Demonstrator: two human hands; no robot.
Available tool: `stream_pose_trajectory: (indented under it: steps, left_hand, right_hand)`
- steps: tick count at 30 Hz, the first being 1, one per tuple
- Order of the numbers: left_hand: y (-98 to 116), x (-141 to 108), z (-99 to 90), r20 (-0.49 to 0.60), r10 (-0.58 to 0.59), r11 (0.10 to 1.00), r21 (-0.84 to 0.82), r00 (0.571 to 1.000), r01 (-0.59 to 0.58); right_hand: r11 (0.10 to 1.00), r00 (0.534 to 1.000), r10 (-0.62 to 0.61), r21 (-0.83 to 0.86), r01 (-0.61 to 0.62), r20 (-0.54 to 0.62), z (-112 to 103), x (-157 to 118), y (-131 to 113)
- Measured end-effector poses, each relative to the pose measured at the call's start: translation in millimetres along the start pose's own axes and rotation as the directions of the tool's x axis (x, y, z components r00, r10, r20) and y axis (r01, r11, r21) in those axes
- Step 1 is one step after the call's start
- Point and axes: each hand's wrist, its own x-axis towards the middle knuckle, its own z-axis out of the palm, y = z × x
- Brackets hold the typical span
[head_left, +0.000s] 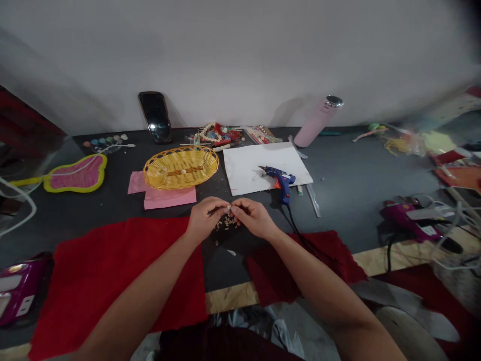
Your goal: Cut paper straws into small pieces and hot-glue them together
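Note:
My left hand [206, 216] and my right hand [252, 216] meet fingertip to fingertip above the dark table. Pinched between them is a small pale piece [229, 206], too small to identify; the fingers of both hands close on it. Just beneath lie several short beige pieces [227, 223], scattered on the tabletop. A yellow woven basket [150, 173] stands beyond my left hand, partly on pink sheets [169, 199], with a small pale bit inside. To the right, a blue glue gun [284, 188] lies on a white board [244, 168].
Red cloth [124, 271] covers the front left, with darker red cloth [323, 250] under my right forearm. A phone [155, 116] and a pink bottle [317, 122] stand by the wall. Purple devices [417, 223] sit at both sides. The glue gun's cable [293, 223] runs toward the front edge.

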Motion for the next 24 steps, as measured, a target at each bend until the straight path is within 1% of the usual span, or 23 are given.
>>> stream_pose_trajectory:
  steps: [11, 15, 18, 21, 24]
  left_hand:
    - [-0.3, -0.6, 0.3, 0.004, -0.003, 1.000, 0.006, 1.000, 0.003]
    - [-2.4, -1.2, 0.1, 0.010, 0.008, 1.000, -0.009, 1.000, -0.007]
    - [-4.0, -1.7, 0.1, 0.004, -0.006, 1.000, -0.007, 1.000, 0.006]
    - [-3.9, -1.6, 0.0, -0.001, -0.025, 1.000, -0.006, 1.000, 0.025]
    - [-1.8, -0.6, -0.2, 0.010, -0.008, 1.000, -0.019, 1.000, 0.009]
  right_hand:
    - [0.999, 0.999, 0.016, 0.029, -0.017, 0.028, -0.2, -0.2, -0.7]
    - [0.996, 0.999, 0.025, 0.083, -0.027, 0.032, 0.6, 0.8, -2.9]
    - [0.992, 0.999, 0.030, 0.122, -0.033, 0.034, 0.0, 1.7, -3.2]
    - [0.989, 0.998, 0.038, 0.139, -0.044, 0.041, -0.7, 2.1, -2.9]
    - [0.989, 0.998, 0.039, 0.143, -0.046, 0.050, -0.8, 2.2, -3.3]
